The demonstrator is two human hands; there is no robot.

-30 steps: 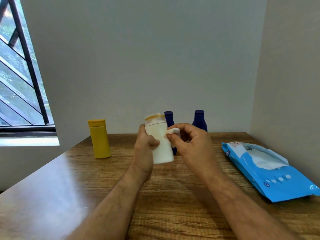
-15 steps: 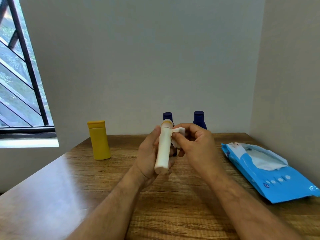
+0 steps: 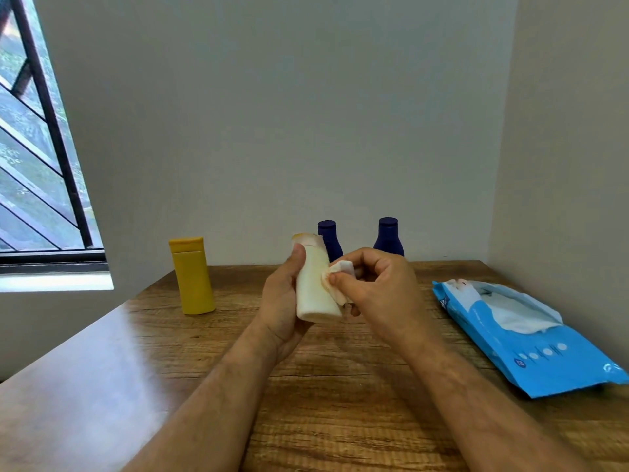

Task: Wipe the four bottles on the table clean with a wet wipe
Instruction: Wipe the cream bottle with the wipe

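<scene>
Four bottles are accounted for: the white bottle [image 3: 315, 284] is clasped in the left hand [image 3: 280, 301], clear of the table [image 3: 340, 386], turned since half a second ago from edge-on to a broader face. Against that face the right hand [image 3: 377, 287] pinches the wet wipe [image 3: 338, 279], so wiping proceeds. Beyond the grip stand two blue bottles [image 3: 329, 240]; leftward, the yellow bottle [image 3: 193, 275]. Rightward, the wipe pack [image 3: 531, 338] lies open, apparently still stocked. Bottle contents cannot be judged.
</scene>
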